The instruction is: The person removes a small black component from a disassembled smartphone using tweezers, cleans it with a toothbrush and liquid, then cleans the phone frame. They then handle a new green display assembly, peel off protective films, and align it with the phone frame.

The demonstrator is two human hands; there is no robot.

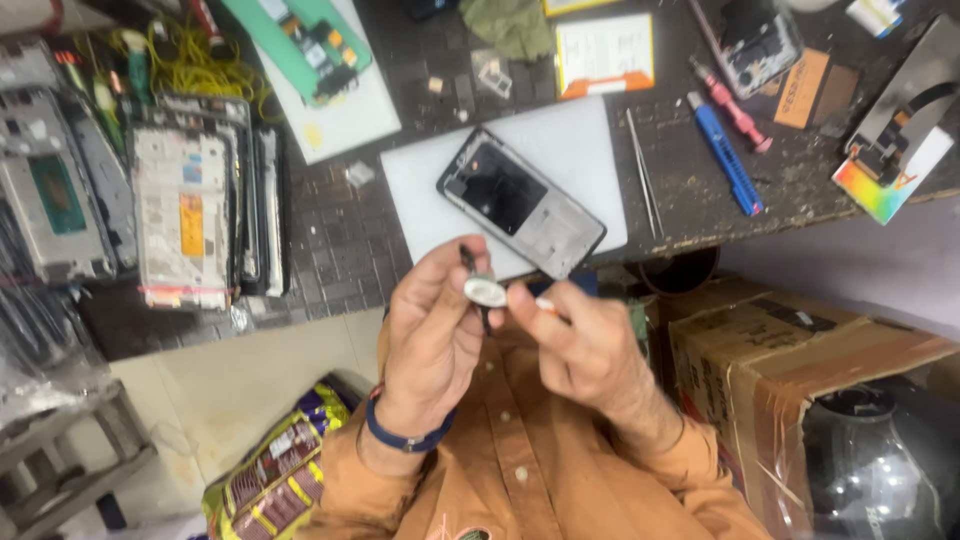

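Dark workbench (340, 250) fills upper frame, cluttered. White mat (580, 160) at centre top, phone frame (520, 200) lying diagonal on it. Stack of stripped phone frames (190, 215) upper left; tweezers (643, 172) and blue screwdriver (725, 155) right of mat. Cardboard box (790, 360) lower right. Hands at frame centre, below mat edge. Left hand (432, 335) — fingers curled closed, pinching small round silver part (486, 291) with dark strip attached. Right hand (580, 345) — fingertips (520, 297) closed, touching part's right edge. Part sits between both sets of fingertips, off bench.
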